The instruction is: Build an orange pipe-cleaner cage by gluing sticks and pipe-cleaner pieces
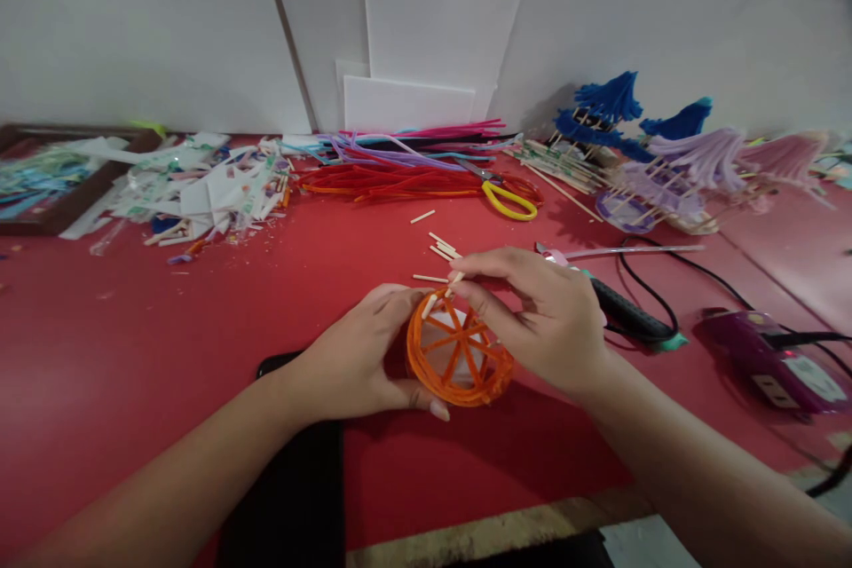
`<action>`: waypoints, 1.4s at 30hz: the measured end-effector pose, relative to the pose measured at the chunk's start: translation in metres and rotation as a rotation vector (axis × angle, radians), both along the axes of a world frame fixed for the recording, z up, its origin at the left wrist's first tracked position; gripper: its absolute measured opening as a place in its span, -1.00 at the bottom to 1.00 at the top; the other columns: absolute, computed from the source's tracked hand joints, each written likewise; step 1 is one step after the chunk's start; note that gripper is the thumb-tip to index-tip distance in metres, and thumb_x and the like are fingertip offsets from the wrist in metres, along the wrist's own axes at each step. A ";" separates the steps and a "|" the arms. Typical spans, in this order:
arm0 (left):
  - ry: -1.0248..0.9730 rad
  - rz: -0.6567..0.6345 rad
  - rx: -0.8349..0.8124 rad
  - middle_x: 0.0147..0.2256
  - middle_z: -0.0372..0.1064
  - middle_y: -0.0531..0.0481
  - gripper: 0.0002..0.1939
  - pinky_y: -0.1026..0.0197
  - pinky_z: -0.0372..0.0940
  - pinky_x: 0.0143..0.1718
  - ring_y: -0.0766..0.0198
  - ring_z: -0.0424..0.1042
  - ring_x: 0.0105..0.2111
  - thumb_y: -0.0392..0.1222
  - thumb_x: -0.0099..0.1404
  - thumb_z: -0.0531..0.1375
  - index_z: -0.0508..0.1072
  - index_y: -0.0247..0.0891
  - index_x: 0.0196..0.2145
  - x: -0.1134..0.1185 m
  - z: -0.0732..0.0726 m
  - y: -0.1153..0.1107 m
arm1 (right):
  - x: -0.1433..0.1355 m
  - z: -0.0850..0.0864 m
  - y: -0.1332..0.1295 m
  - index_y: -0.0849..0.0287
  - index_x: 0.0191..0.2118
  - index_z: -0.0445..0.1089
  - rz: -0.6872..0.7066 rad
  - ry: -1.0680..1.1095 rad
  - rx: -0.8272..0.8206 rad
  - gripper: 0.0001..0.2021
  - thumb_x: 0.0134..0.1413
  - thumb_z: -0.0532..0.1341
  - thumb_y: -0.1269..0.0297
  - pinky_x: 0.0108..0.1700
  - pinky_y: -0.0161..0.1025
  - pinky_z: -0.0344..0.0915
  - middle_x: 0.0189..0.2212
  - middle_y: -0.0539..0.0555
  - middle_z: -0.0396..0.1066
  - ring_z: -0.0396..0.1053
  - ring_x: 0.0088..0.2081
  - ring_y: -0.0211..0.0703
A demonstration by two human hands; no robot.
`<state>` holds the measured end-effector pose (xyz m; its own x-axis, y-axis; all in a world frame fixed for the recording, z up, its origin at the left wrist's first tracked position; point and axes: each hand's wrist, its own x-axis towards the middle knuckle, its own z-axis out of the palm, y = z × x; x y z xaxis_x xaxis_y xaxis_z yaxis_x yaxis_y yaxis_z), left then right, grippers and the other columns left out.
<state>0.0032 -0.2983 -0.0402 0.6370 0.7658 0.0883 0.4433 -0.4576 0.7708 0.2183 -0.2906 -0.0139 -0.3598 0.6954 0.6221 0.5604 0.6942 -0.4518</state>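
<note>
My left hand (363, 359) is wrapped round the side of an orange pipe-cleaner ring (461, 335) with crossing spokes, thumb at its near edge. White shows beneath the spokes. A short pale wooden stick (429, 305) stands at the ring's far left rim. My right hand (546, 311) pinches another short wooden stick (455, 281) between thumb and fingertips, just over the far rim. Whether that stick touches the rim I cannot tell. Several loose cut sticks (443, 245) lie on the red table beyond the ring.
Behind lie pipe cleaners (392, 181) and yellow-handled scissors (509, 201). To the right are a glue gun (622, 309) with its cord, a purple power strip (772, 364) and pipe-cleaner models (692, 161). Scraps (226, 186) and a tray (86, 204) occupy the left; a black phone-like object (286, 488) is in front.
</note>
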 end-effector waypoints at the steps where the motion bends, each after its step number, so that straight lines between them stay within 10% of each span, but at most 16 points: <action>1: 0.000 0.001 -0.004 0.11 0.37 -0.22 -0.14 -0.18 0.25 0.19 -0.14 0.33 0.12 0.23 0.00 0.42 0.28 -0.17 0.17 0.000 0.000 0.000 | 0.000 0.000 0.000 0.12 -0.16 0.49 0.004 0.001 0.006 -0.86 0.18 0.26 0.44 -0.15 -0.31 0.48 -0.25 0.04 0.63 0.58 -0.24 -0.20; 42: -0.026 -0.019 -0.003 0.17 0.32 -0.23 -0.10 -0.20 0.23 0.19 -0.15 0.32 0.14 0.25 0.01 0.41 0.24 -0.11 0.22 -0.001 -0.002 0.003 | 0.000 0.000 0.000 0.09 -0.20 0.48 -0.001 -0.023 -0.003 -0.90 0.19 0.26 0.40 -0.20 -0.27 0.49 -0.28 0.03 0.63 0.58 -0.27 -0.18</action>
